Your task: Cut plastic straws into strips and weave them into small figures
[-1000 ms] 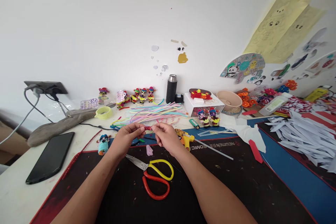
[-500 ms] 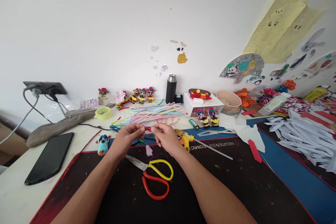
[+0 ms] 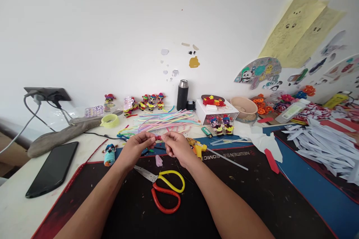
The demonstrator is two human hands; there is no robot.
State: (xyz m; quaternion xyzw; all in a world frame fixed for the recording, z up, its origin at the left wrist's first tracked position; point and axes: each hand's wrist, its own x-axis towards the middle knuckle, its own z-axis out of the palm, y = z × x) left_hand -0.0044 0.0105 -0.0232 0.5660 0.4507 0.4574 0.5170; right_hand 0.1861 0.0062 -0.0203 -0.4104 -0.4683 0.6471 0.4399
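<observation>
Between my two hands, above the far part of the black mat (image 3: 213,183), is a short red coil (image 3: 158,137) that looks like wound pipe cleaner. My left hand (image 3: 138,148) pinches its left end with thumb and forefinger. The right end is pinched by my right hand (image 3: 178,147). Scissors (image 3: 157,181) with one yellow and one red handle lie on the mat below my hands, blades parted. A small pale purple piece (image 3: 159,160) rests just beyond them. Left of my left hand lies a little figure wrapped in light blue (image 3: 110,155).
A yellow glue gun (image 3: 199,148) with a long glue stick lies right of my right hand. Pastel pipe cleaners (image 3: 168,119) spread behind my hands, before a black flask (image 3: 183,97). A black phone (image 3: 53,170) is at left; white strips (image 3: 322,151) pile at right.
Both hands keep their pinch on the red coil, which has turned slightly between the fingers. Otherwise the scene looks the same, apart from a tiny shift of the view.
</observation>
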